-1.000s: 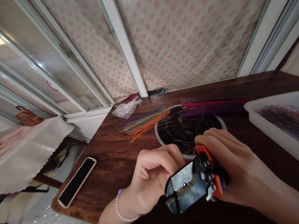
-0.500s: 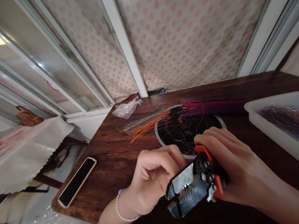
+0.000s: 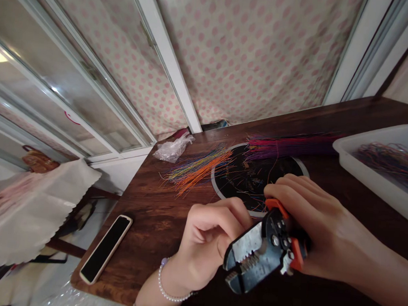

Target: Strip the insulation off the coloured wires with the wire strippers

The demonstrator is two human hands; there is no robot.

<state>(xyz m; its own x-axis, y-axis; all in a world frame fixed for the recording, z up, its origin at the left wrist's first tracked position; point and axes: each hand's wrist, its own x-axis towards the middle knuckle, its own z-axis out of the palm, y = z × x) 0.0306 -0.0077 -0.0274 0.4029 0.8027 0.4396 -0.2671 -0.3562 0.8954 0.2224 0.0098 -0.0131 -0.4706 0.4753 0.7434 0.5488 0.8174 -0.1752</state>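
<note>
My right hand (image 3: pixel 310 225) is closed round the orange handles of a wire stripper (image 3: pixel 256 257), whose dark notched jaws point left toward my left hand. My left hand (image 3: pixel 208 239), with a pearl bracelet on the wrist, is curled with thumb and fingers pinched right beside the jaws; what they pinch is too small to see. Both hands hover over the near part of a dark wooden table (image 3: pixel 151 214). Behind them lies a loose fan of orange and yellow wires (image 3: pixel 198 167) and a bundle of pink and purple wires (image 3: pixel 288 145).
A black round mat (image 3: pixel 247 177) with wire scraps lies behind the hands. At the right stands a white tray (image 3: pixel 373 181) holding tangled wires. A phone (image 3: pixel 105 247) lies near the table's left edge, a crumpled plastic bag (image 3: pixel 172 148) at the back. Dotted curtain and window frames beyond.
The stripper's jaws opened a little half a second ago and have shut again, shifting slightly left. Both hands stay in nearly the same place.
</note>
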